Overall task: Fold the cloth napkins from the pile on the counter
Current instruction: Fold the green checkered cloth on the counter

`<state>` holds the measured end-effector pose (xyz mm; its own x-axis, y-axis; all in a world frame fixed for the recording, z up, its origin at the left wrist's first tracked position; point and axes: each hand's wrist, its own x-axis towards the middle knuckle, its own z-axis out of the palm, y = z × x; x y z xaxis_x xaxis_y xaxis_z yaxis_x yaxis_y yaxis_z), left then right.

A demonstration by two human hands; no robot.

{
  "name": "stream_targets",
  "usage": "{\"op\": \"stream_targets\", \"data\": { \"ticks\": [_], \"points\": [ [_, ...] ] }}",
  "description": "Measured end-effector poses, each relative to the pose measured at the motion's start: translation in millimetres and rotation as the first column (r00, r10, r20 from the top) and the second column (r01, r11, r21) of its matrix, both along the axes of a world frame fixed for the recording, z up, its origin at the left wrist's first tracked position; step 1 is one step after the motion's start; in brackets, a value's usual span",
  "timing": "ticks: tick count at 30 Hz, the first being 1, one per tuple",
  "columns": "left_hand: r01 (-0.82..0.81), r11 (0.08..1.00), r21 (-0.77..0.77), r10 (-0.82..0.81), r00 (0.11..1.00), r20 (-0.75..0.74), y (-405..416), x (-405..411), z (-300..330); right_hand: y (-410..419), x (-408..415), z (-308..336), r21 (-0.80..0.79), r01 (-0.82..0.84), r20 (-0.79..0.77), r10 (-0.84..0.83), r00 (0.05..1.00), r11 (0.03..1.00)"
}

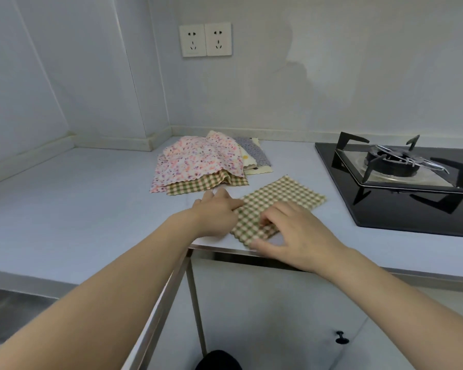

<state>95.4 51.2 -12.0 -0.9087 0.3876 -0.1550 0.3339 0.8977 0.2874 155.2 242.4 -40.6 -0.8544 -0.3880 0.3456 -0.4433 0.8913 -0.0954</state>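
A green-and-cream checked napkin (pixel 281 201) lies flat on the pale counter (pixel 91 204) near its front edge. My left hand (pixel 215 212) rests at the napkin's left corner, fingers touching the edge of the cloth. My right hand (pixel 297 233) lies on the near part of the napkin with fingers curled onto the fabric and the thumb at the near corner. Behind them sits the pile of napkins (pixel 198 164): a pink floral one on top, a checked one under it, and grey and cream ones (pixel 254 156) at the back right.
A black gas hob (pixel 401 180) with a burner stands on the counter to the right. Two wall sockets (pixel 205 40) are above the pile. Below the counter edge is a cabinet door with a black knob (pixel 342 337).
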Motion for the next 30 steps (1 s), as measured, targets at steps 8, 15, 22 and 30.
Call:
{"op": "stream_targets", "data": {
  "ticks": [8, 15, 22, 30],
  "points": [
    [0.113, 0.962, -0.248, -0.079, 0.986, 0.143, -16, 33, 25, -10, 38, -6, 0.163, 0.015, -0.214, 0.021, 0.977, 0.986],
    [0.104, 0.994, -0.019, -0.103, 0.993, 0.066, -21, 31, 33, 7, 32, 17, -0.248, 0.082, 0.081, -0.063, 0.995, 0.965],
    [-0.057, 0.858, 0.510, 0.001, 0.994, 0.109, 1, -6, 26, 44, -3, 22, -0.466, 0.236, 0.168, -0.177, 0.970, 0.853],
    [-0.165, 0.884, 0.438, 0.199, 0.979, -0.033, 58, -56, 1, 72, -67, 13, -0.465, 0.322, 0.163, -0.277, 0.947, 0.825]
  ]
}}
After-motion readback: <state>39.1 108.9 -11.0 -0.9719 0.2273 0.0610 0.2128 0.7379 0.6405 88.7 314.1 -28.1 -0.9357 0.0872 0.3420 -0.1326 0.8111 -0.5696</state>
